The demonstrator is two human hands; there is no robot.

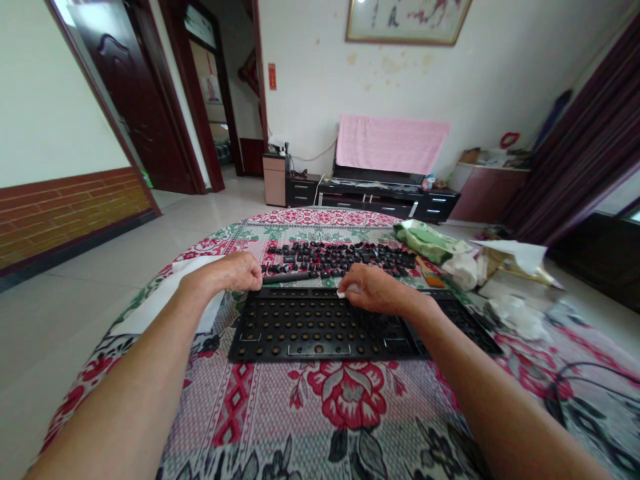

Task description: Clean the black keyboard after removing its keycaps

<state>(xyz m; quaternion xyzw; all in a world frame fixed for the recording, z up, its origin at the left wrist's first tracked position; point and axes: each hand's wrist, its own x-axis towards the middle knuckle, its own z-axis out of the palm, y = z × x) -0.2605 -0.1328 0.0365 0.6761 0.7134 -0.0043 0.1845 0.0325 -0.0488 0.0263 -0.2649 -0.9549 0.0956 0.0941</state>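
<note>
The black plastic keyboard frame (320, 327), stripped of its caps and showing rows of open round sockets, is lying flat on the red-and-white floral tablecloth (350, 407), directly in front of the person. A small white wad (344, 291), apparently tissue, is being pinched in the fingers of the right hand (375, 290) and is being pressed against the far edge of the keyboard frame, near its middle. The left hand (237, 272) is being rested at the far left corner of the keyboard frame with its fingers curled into a loose fist; whether anything is enclosed cannot be told.

Loose black keycaps (345, 257) are being kept in rows just beyond the keyboard frame, and a long black bar key (286, 277) is lying beside its far left edge. A green packet (427, 241) and crumpled white tissues (515, 313) are lying to the right of the keyboard frame.

The keyboard frame is judged light, flat and fairly stiff, though liable to flex if lifted by one end. The exposed sockets are judged delicate. A hold on the bare outer edges or corners is advised, and light pressure only with the soft wad.
</note>
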